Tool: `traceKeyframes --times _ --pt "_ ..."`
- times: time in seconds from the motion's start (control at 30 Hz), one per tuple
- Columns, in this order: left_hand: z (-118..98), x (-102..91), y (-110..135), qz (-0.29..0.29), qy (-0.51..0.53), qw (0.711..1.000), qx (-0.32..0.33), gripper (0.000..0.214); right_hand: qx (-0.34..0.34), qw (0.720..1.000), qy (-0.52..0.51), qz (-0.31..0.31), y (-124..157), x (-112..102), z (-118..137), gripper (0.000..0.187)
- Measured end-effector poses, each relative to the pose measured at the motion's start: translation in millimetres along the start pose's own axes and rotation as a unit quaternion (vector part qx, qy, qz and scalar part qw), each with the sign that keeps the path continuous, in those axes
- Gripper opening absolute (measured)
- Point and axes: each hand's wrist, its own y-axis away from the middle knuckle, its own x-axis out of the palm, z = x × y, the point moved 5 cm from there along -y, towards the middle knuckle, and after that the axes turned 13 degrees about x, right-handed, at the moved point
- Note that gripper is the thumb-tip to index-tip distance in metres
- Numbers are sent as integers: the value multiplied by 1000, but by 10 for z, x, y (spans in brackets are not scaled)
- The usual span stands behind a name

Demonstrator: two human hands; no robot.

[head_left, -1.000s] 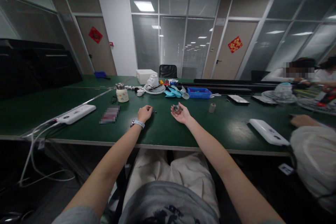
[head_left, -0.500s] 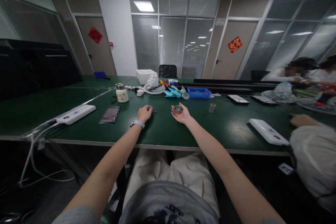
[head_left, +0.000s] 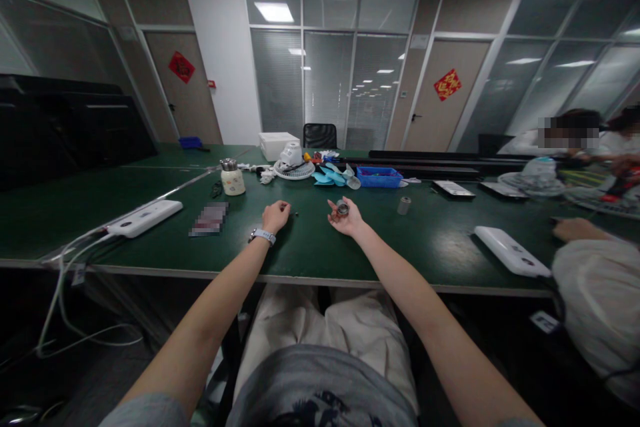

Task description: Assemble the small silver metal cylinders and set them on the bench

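Note:
My right hand [head_left: 352,221] is turned palm up, its fingers curled round a small round metal part [head_left: 343,207], hollow like a short cup. My left hand [head_left: 275,217] rests over the table with its fingertips pinched together; what they hold, if anything, is too small to make out. Just right of those fingertips is a tiny dark piece [head_left: 297,214]. A grey metal cylinder [head_left: 404,205] stands on the green table [head_left: 320,260], to the right of my right hand.
Beyond my hands lie blue fan blades [head_left: 329,175], a white fan grille [head_left: 294,171] and a blue tray [head_left: 379,177]. A cream flask [head_left: 233,179] stands at left. White power strips [head_left: 150,217] lie on both sides. A co-worker's sleeve [head_left: 595,280] is at far right.
The metal part has tilted and shifted slightly right in my right hand, whose fingers have moved a little. My left hand has stayed in place.

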Motion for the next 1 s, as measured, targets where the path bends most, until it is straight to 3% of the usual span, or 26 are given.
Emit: traceKeyframes --times 0.8,1.0 --pt "-10 1 6 1 -6 1000 -2 34 -16 998 60 2 -20 19 -2 33" --pt "-15 -6 11 0 5 1000 -2 33 15 999 31 42 8 52 -30 29"
